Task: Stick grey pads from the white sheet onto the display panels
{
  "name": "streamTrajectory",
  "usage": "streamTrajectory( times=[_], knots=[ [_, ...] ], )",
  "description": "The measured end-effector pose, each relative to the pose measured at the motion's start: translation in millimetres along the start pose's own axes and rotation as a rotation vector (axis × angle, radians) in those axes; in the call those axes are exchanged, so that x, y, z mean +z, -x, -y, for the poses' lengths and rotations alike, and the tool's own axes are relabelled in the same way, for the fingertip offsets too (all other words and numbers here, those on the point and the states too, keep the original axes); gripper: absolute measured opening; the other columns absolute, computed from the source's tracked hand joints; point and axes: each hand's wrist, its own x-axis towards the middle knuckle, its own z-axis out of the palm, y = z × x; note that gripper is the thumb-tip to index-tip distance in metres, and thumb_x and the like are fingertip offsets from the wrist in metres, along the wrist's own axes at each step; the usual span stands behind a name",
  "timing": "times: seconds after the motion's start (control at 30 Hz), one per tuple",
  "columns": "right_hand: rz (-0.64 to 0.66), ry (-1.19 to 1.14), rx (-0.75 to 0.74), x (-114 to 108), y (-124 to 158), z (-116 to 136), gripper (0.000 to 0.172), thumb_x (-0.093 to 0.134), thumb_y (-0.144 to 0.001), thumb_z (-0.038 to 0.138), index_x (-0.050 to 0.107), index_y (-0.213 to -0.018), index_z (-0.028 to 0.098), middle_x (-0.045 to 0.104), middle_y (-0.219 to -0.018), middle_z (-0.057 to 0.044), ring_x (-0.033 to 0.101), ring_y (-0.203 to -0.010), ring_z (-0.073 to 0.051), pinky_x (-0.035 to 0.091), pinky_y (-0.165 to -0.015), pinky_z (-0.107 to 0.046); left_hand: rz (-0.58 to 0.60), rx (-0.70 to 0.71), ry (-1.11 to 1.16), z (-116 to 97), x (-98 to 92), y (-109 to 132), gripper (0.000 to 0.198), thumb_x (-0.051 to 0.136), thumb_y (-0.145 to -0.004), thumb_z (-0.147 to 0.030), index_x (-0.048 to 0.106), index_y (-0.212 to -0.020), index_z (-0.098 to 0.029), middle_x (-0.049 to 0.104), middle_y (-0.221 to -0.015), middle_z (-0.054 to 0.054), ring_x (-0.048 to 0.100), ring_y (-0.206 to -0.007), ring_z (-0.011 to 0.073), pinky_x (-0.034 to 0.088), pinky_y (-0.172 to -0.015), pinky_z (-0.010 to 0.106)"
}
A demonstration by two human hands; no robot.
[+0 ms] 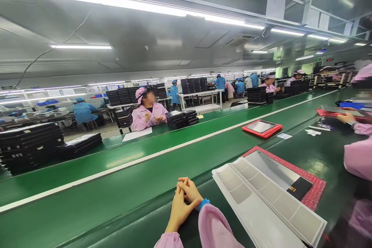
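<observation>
Belt [122,193]: green, smooth, apparently plastic, with a glossy finish that throws back the overhead light. Sheets [255,205]: smooth, white and sheeny, with greyish satin patches. Panel [270,164]: flat, glass-like, its silver-grey face near mirror-bright, one end black. Wrap [318,186]: red plastic, surface pebbled and shiny. Sleeve [216,224]: pink cloth, matt, finely striped. Trays [29,145]: black, plastic-looking. Ceiling [162,15]: grey, smooth, with a dull metallic sheen.
</observation>
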Motion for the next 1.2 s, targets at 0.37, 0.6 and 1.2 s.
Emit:
streamTrajectory(
  times=[0.37,0.6,1.2],
  knots=[
    [0.016,-0.029,0.000,-1.3,-3.0,-3.1,0.040,0.064,-0.073,0.038,0.051,-0.104,0.017,0.059,-0.089,-0.002,0.059,-0.072,-0.013,0.048,-0.063,-0.029,0.027,0.049,-0.008,9.4,2.7,-0.7,0.083,0.063,-0.067,-0.049,0.028,-0.136,-0.019,0.027,-0.143,0.011,0.024,-0.132,0.0272,0.033,-0.103,0.038],
    [0.016,-0.033,-0.002,-1.3,-2.7,-2.6,0.038,0.064,-0.074,0.036,0.051,-0.104,0.016,0.059,-0.090,-0.002,0.060,-0.074,-0.013,0.048,-0.064,-0.029,0.032,0.035,-0.009,8.0,1.9,-0.7,0.082,0.063,-0.067,-0.047,0.029,-0.136,-0.019,0.029,-0.142,0.011,0.022,-0.133,0.0264,0.030,-0.105,0.039],
    [-0.009,-0.018,-0.006,-0.3,-0.4,-0.3,0.041,0.066,-0.071,0.039,0.053,-0.102,0.017,0.060,-0.088,-0.002,0.060,-0.075,-0.014,0.048,-0.064,-0.029,0.029,0.051,-0.022,12.6,4.2,-1.5,0.082,0.062,-0.067,-0.050,0.029,-0.136,-0.018,0.028,-0.143,0.011,0.022,-0.133,0.0266,0.029,-0.105,0.039]
  ],
)
